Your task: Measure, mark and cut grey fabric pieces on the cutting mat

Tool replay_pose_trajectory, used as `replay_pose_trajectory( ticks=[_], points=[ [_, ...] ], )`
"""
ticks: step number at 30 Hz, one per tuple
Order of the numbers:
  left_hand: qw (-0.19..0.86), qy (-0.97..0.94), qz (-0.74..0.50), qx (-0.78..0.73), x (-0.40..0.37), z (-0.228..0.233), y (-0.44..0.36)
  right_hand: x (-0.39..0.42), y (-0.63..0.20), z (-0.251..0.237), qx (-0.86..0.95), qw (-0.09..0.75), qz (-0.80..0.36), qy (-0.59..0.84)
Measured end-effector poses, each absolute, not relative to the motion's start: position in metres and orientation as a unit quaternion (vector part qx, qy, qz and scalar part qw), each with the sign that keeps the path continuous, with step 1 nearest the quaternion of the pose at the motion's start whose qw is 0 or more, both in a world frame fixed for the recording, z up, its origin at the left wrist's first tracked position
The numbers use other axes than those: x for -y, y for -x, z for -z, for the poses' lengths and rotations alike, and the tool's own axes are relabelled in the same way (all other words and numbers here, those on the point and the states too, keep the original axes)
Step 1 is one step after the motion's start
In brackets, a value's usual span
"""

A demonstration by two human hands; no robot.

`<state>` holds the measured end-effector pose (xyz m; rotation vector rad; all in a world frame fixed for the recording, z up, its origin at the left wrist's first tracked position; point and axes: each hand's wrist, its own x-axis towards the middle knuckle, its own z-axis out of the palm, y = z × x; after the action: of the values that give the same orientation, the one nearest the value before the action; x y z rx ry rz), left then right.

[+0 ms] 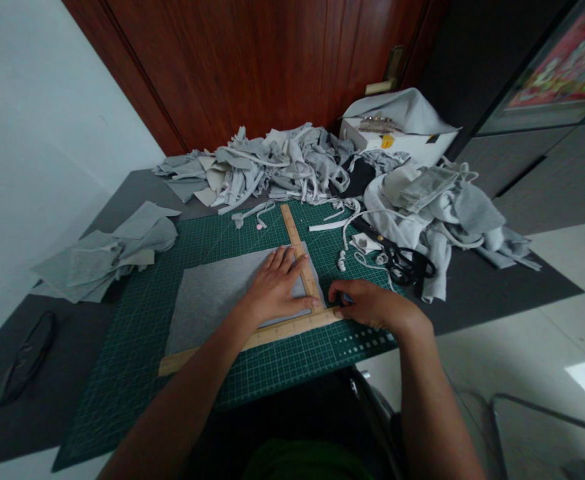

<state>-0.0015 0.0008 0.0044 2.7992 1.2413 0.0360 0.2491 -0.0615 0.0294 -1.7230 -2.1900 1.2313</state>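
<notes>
My left hand (277, 287) lies with fingers spread over a rectangle of grey knit fabric (212, 290) and the upright wooden ruler (292, 230). A longer wooden ruler (292, 328) runs along the near edge of the fabric. The two rulers meet at about a right angle near my left thumb. Curled fingers of my right hand (372, 303) close at the right end of the long ruler, the thumb touching it. A small dark spot shows inside that curl; I cannot tell what it is. Under everything lies a green gridded cutting mat (277, 373).
Black-handled scissors (407, 263) lie right of the mat among pale strips. Heaps of grey fabric scraps (292, 160) line the back, with more cloth (432, 200) at right and a stack (112, 250) at left. A white box (397, 140) stands behind; glasses (27, 357) rest at far left.
</notes>
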Motion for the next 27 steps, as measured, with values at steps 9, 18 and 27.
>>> replay_pose_trajectory(
  ticks=[9, 18, 27],
  points=[
    [0.049, -0.914, -0.023, -0.401, -0.0024, -0.0019, 0.0029, 0.0606, -0.2499, -0.0266, 0.725, 0.051, -0.397, 0.560],
    [0.048, -0.911, -0.017, -0.409, -0.0029, -0.0028, 0.0014, 0.0608, -0.2482, -0.0301, 0.724, 0.050, -0.397, 0.562],
    [0.049, -0.911, -0.022, -0.409, -0.0032, -0.0025, 0.0011, 0.0611, -0.2485, -0.0292, 0.720, 0.044, -0.397, 0.567]
  ],
)
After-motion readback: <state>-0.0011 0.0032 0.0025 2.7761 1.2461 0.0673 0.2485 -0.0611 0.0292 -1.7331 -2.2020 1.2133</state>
